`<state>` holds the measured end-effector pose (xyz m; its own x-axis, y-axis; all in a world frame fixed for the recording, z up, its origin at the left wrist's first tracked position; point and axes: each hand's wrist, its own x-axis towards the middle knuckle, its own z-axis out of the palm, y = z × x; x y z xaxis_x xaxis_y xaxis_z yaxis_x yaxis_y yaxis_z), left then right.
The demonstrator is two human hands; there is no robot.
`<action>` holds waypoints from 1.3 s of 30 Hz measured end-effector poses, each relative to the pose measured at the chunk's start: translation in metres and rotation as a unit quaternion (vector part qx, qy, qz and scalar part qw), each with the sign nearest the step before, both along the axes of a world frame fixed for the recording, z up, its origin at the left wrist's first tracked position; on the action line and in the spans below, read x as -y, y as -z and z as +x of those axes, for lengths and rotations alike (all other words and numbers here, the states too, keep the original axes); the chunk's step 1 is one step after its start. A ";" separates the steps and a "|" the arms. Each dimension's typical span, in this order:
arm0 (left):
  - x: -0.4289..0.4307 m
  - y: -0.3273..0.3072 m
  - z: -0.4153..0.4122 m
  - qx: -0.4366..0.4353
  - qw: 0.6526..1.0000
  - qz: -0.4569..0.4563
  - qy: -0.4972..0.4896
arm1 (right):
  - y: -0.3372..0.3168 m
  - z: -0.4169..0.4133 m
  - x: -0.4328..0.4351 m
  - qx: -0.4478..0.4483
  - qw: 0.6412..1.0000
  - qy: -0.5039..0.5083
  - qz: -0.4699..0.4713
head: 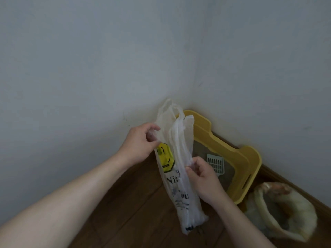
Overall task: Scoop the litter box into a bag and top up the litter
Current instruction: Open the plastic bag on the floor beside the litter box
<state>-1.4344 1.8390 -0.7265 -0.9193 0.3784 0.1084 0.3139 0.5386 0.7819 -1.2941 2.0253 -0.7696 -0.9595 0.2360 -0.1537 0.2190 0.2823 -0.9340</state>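
Wood floor point(125, 203), wall corner: left hand point(141, 142) pinches bag point(176, 176) near handles, right hand point(202, 178) pinches mid-edge, bag in air before box point(249, 169) holding scoop point(215, 164); film likely light, limp, slippery, so best taken at the handles.

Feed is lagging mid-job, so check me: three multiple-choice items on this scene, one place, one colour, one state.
1. Where is the scoop? A inside the litter box; B held aloft; C out of view.
2. Litter box colour? A blue; B yellow; C red.
3. The plastic bag is: A dropped; B held one-handed; C held two-handed.
Answers: 1 A, it lies inside the rim; 2 B, the rim and walls are yellow; 3 C, left hand and right hand both pinch it.
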 end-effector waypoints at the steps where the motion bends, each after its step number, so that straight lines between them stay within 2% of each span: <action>1: 0.002 0.000 0.001 -0.009 1.000 0.004 0.000 | 0.000 -0.001 0.001 0.006 1.000 0.003 0.011; 7: 0.013 -0.004 0.013 -0.045 0.999 0.015 0.028 | -0.016 -0.017 -0.003 0.021 0.996 0.053 0.063; 13: 0.026 -0.006 0.028 -0.085 0.993 -0.036 0.075 | -0.058 -0.054 0.007 -0.024 0.977 -0.070 0.198; 17: 0.031 -0.003 0.031 -0.110 0.988 -0.069 0.078 | -0.072 -0.091 0.013 -0.041 0.932 -0.182 0.311; 21: 0.032 0.005 0.033 -0.101 0.989 -0.076 0.082 | -0.069 -0.113 0.016 -0.038 0.891 -0.279 0.356; 24: 0.030 0.013 0.033 -0.093 0.987 -0.101 0.087 | -0.063 -0.126 0.020 -0.073 0.864 -0.320 0.383; 26: 0.029 0.021 0.032 -0.083 0.985 -0.116 0.091 | -0.058 -0.133 0.022 -0.125 0.821 -0.343 0.439; 28: 0.029 0.030 0.033 -0.074 0.983 -0.139 0.091 | -0.050 -0.134 0.021 -0.196 0.757 -0.348 0.517; 30: 0.030 0.042 0.035 -0.069 0.981 -0.163 0.082 | -0.036 -0.128 0.018 -0.258 0.717 -0.341 0.550; 32: 0.029 0.051 0.038 -0.065 0.981 -0.172 0.058 | -0.017 -0.119 0.011 -0.300 0.702 -0.335 0.552; 35: 0.023 0.056 0.039 -0.041 0.983 -0.179 0.029 | 0.001 -0.111 0.002 -0.313 0.697 -0.331 0.553; 37: 0.021 0.058 0.035 -0.062 0.967 -0.244 0.027 | 0.008 -0.110 0.000 -0.315 0.693 -0.344 0.550; 39: 0.019 0.058 0.029 -0.116 0.932 -0.341 0.033 | 0.014 -0.111 0.000 -0.320 0.685 -0.358 0.548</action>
<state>-1.4055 1.8201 -0.7847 -0.8735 0.4866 0.0146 0.4816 0.8593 0.1720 -1.4049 2.0252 -0.7840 -0.6787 -0.6922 0.2454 -0.6963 0.7127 0.0848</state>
